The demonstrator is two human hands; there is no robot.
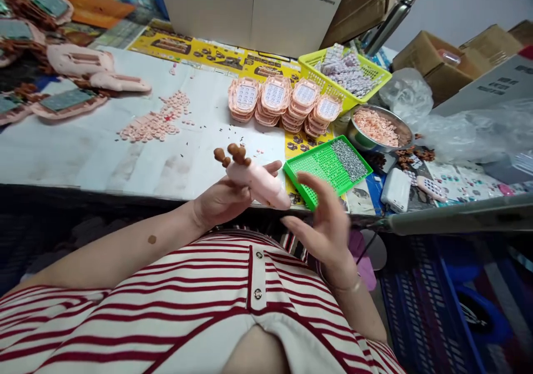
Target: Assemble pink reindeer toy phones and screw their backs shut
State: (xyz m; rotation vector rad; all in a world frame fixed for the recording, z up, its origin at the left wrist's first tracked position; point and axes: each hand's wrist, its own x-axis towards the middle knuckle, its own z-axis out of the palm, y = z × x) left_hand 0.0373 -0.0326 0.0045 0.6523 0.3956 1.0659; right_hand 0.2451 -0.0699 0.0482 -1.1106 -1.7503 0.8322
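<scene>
A pink toy phone shell (brown antlers uppermost) is being gripped in the left hand above the table edge, angled toward the right hand, which is being held open, empty, beside the green screw tray.

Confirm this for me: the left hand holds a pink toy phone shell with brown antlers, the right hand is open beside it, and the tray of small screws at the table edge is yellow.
Not quite. In the head view the tray of small screws is green, not yellow; the yellow one is the basket further back. The rest holds: the left hand holds the pink toy phone shell with brown antlers, and the right hand is open beside it.
</scene>
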